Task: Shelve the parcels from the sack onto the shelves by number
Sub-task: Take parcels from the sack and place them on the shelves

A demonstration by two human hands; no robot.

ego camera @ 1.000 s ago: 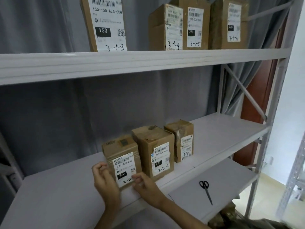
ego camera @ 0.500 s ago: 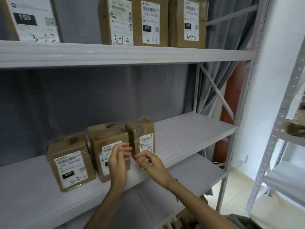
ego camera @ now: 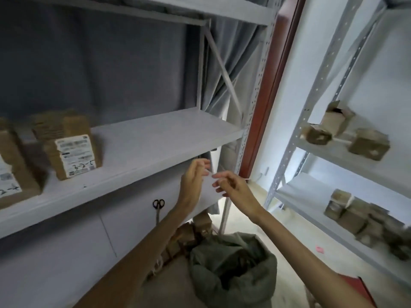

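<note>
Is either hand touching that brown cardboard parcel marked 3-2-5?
Apart. The head view shows both the left hand and right hand empty, bare shelf between them and the parcel.

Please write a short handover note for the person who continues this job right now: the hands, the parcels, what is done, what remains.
Left hand and right hand: both empty, fingers relaxed, raised in front of the grey metal shelf.
Brown cardboard parcel marked 3-2-5 stands on that shelf, next to another labelled brown parcel at the left edge.
The open grey-green sack sits on the floor below; its contents are unclear.
Left: take the next parcel, read its number, shelve it.
</note>
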